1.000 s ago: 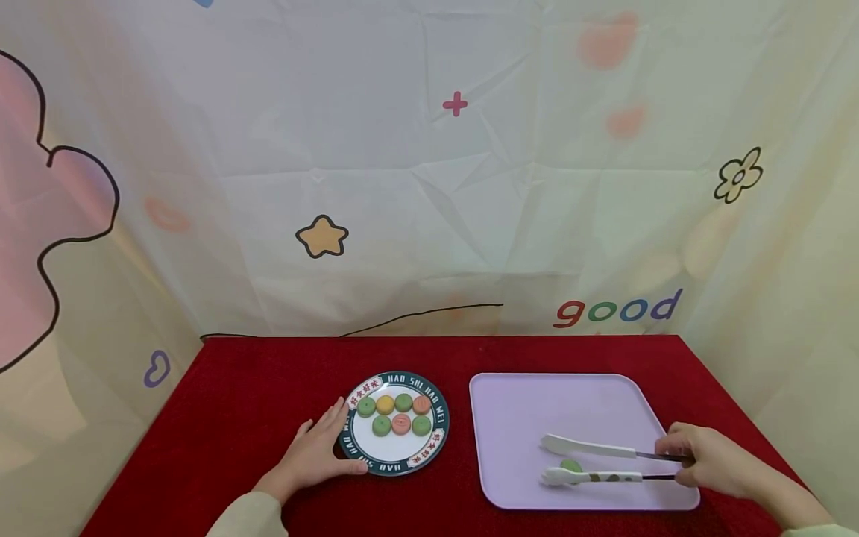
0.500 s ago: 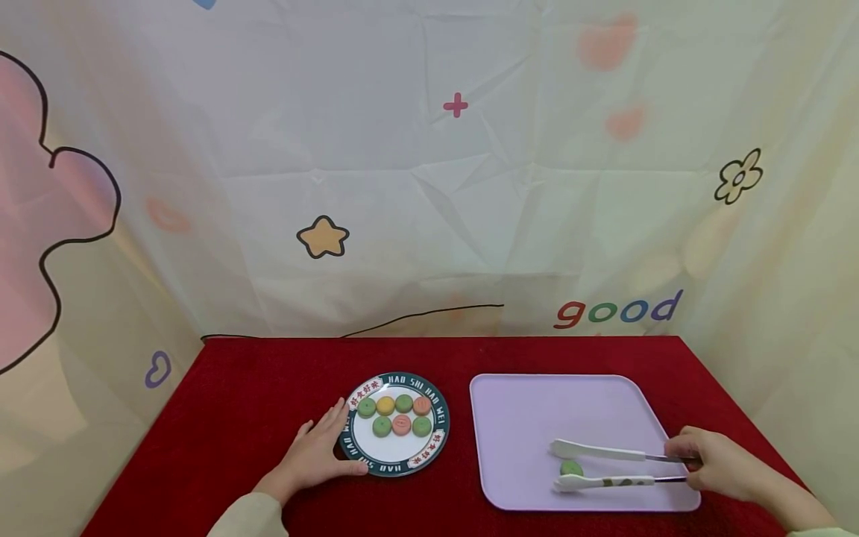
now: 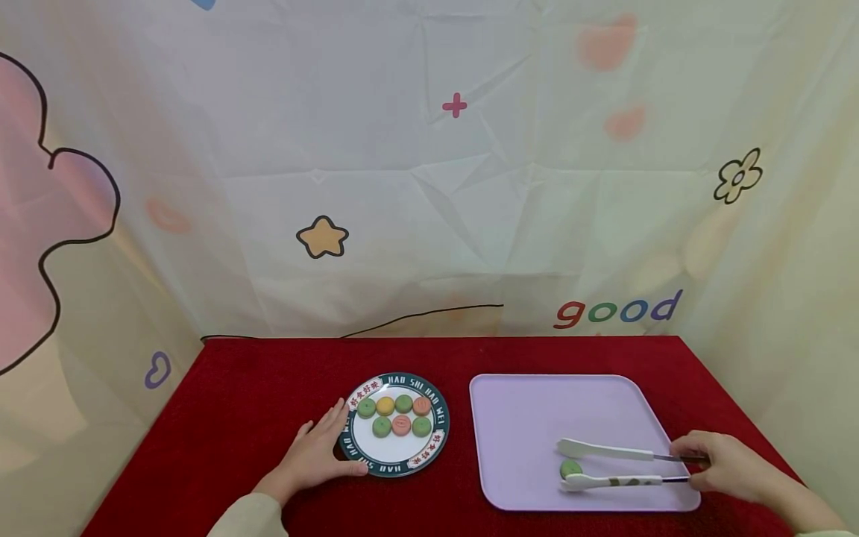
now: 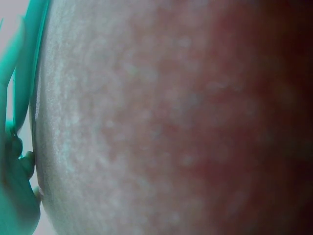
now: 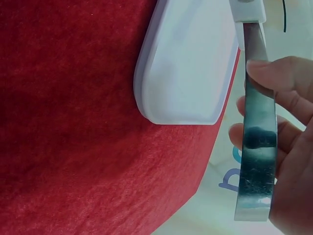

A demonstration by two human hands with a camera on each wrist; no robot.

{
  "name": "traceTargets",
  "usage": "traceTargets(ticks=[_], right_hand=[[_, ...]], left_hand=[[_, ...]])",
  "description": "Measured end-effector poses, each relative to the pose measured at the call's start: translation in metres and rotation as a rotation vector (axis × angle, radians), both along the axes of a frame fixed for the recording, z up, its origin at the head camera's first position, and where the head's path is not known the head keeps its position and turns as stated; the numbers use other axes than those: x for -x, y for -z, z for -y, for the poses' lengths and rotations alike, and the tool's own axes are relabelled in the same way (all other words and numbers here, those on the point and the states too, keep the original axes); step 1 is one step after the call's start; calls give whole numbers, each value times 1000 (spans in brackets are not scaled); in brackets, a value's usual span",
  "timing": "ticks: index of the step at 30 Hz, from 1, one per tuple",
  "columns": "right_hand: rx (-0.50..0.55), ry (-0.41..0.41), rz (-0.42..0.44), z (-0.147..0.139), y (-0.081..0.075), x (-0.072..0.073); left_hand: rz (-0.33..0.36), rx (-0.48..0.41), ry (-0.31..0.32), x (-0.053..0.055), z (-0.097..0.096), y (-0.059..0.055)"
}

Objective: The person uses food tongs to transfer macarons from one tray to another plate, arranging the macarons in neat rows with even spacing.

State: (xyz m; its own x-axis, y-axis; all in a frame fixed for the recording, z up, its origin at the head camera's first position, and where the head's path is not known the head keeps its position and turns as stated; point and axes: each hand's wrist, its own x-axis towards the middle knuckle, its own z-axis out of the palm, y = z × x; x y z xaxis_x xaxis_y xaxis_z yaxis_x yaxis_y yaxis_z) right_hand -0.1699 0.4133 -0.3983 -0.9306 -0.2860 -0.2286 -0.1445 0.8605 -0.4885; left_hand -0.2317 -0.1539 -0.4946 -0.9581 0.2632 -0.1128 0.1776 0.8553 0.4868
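Note:
My right hand (image 3: pixel 725 462) grips a pair of tongs (image 3: pixel 617 481) with metal arms and white tips, one tip printed with a leaf-like pattern. The tips are spread apart over the lilac tray (image 3: pixel 520 418). A green macaron-like disc (image 3: pixel 570 468) lies on the tray between them, close to the nearer tip. In the right wrist view, thumb and fingers hold the shiny metal arm (image 5: pixel 259 147) of the tongs. My left hand (image 3: pixel 315 455) rests with extended fingers on the left rim of a round plate (image 3: pixel 396 451), which bears several green, pink and yellow discs in two rows.
A red cloth (image 3: pixel 268 388) covers the table. Behind it hangs a pale curtain (image 3: pixel 403 261) with printed drawings and the word "good". Plate and tray stand side by side with a strip of cloth between. The left wrist view is mostly a close, blurred surface.
The right hand has drawn the tongs to the right and slightly toward the front edge, and the tips now stand either side of the green disc. Left hand and plate stay put.

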Motion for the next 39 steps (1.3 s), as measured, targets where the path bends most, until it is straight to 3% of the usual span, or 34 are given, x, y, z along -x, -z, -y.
traceTargets(ticks=[11, 25, 39], right_hand=[[46, -12, 25, -4, 1, 0], [20, -22, -25, 0, -4, -3], [-27, 23, -38, 6, -7, -4]], left_hand=[[-4, 9, 4, 0, 1, 1], [12, 2, -8, 2, 2, 5], [8, -2, -7, 2, 2, 4]])
